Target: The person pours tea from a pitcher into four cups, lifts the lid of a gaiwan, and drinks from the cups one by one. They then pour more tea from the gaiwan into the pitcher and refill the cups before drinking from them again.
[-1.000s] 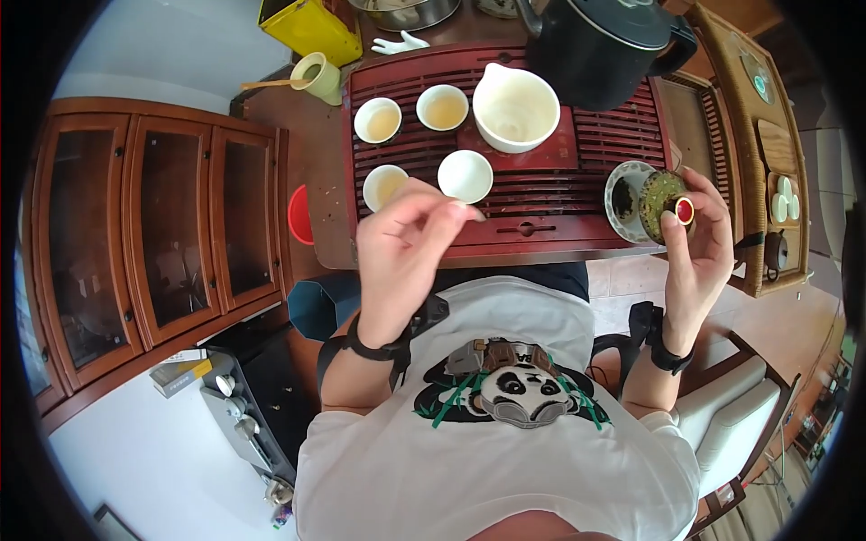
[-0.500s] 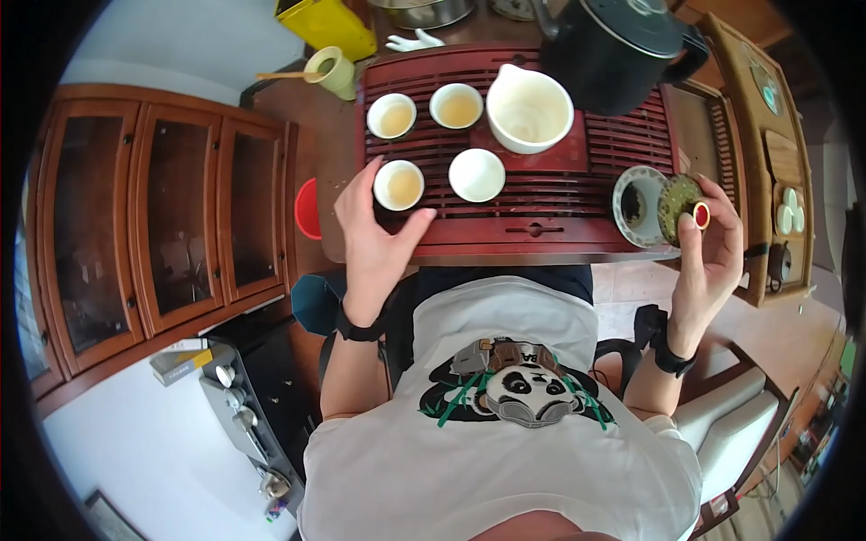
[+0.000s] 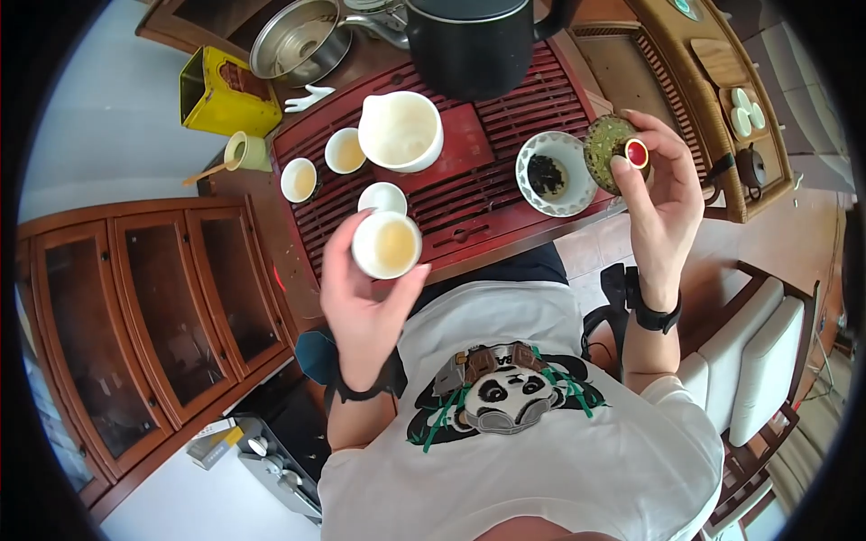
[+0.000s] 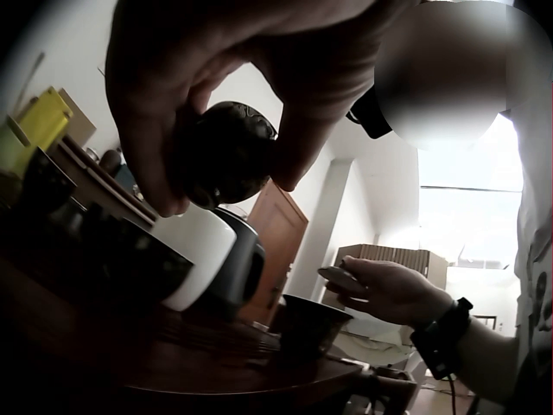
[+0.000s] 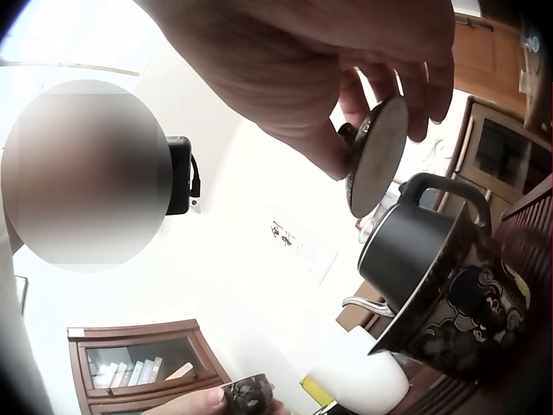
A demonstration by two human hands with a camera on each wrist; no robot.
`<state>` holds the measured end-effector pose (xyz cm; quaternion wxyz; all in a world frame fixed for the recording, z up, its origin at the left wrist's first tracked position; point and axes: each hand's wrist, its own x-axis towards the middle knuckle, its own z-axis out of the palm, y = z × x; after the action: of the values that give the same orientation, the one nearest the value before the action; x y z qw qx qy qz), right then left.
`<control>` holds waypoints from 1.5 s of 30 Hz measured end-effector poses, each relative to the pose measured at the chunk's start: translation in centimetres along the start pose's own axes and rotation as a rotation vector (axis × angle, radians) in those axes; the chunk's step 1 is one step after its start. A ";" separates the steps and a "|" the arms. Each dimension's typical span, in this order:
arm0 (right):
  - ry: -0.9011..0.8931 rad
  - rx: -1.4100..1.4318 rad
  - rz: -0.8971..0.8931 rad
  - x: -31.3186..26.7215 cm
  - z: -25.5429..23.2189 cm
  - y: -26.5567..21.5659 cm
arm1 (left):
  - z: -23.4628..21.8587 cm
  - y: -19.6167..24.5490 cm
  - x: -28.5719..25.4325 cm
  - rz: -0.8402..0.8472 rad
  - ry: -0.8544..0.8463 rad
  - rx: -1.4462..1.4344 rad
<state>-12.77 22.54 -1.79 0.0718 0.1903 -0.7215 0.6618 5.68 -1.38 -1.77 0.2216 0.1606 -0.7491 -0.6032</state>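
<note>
A teacup is pinched by the left hand; above and just right of an open bowl, a lid is pinched by the right hand (nearer the bowl).

Left grip: pinching, thumb and fingers curving in from opposite sides
Right grip: pinching between thumb and fingers, reaching farther forward than the left
Left forearm: extending forward
Right forearm: extending forward, lying well apart from the left
</note>
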 end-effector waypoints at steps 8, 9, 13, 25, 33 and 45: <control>0.003 -0.026 -0.029 0.2 -0.6 -0.6 | 6.2 0.5 4.3 0.086 -0.189 0.094; 0.010 -0.025 -0.027 0.2 -0.6 -0.8 | 6.5 0.7 4.8 0.088 -0.196 0.097; 0.014 -0.016 -0.008 0.2 -1.0 -1.1 | 7.4 1.8 6.4 0.223 -0.271 0.422; 0.003 -0.025 -0.042 0.2 -1.2 -1.1 | 8.9 4.8 8.6 0.491 -0.488 0.805; -0.008 -0.045 -0.020 0.1 -0.9 -0.8 | 5.2 3.3 6.1 0.358 -0.257 0.490; -0.079 0.026 0.046 -0.4 0.0 0.1 | -6.4 -3.9 1.5 -0.116 0.139 0.263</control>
<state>-12.45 22.63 -1.98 0.0254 0.2006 -0.7195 0.6645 7.66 -8.30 -4.26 0.2145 0.2726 -0.7940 -0.4993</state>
